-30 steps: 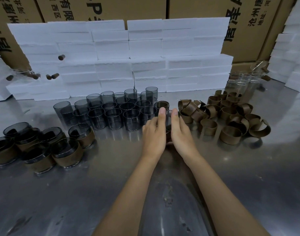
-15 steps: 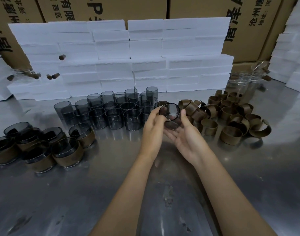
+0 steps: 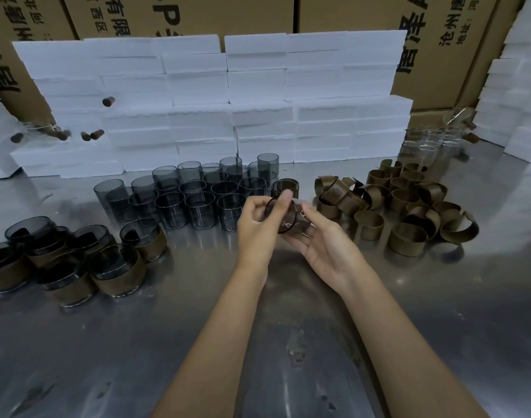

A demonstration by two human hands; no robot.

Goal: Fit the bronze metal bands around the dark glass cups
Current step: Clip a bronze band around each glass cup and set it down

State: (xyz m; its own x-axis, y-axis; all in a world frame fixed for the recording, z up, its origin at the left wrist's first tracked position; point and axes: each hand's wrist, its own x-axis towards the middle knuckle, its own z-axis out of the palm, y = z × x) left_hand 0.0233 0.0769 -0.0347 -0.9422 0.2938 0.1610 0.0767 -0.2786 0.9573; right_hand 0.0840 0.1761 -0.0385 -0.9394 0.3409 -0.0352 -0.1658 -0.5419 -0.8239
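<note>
I hold one dark glass cup [image 3: 283, 218] tilted on its side above the metal table, its mouth facing left. My left hand [image 3: 256, 227] pinches its rim with thumb and fingers. My right hand [image 3: 324, 242] cradles the cup from below, fingers curled round its wall. Bare dark cups [image 3: 198, 194] stand clustered behind my left hand. A heap of loose bronze bands [image 3: 396, 206] lies to the right. Cups wearing bronze bands [image 3: 116, 267] sit at the left.
White foam blocks [image 3: 228, 101] are stacked as a wall at the back, with cardboard cartons [image 3: 348, 13] behind. Clear glass cups [image 3: 427, 143] stand at the back right. The steel table [image 3: 137, 342] stretches toward me.
Both hands lifted a dark cup off the table from the cluster. It has since turned on its side and come slightly toward me, with my left fingers now on its rim.
</note>
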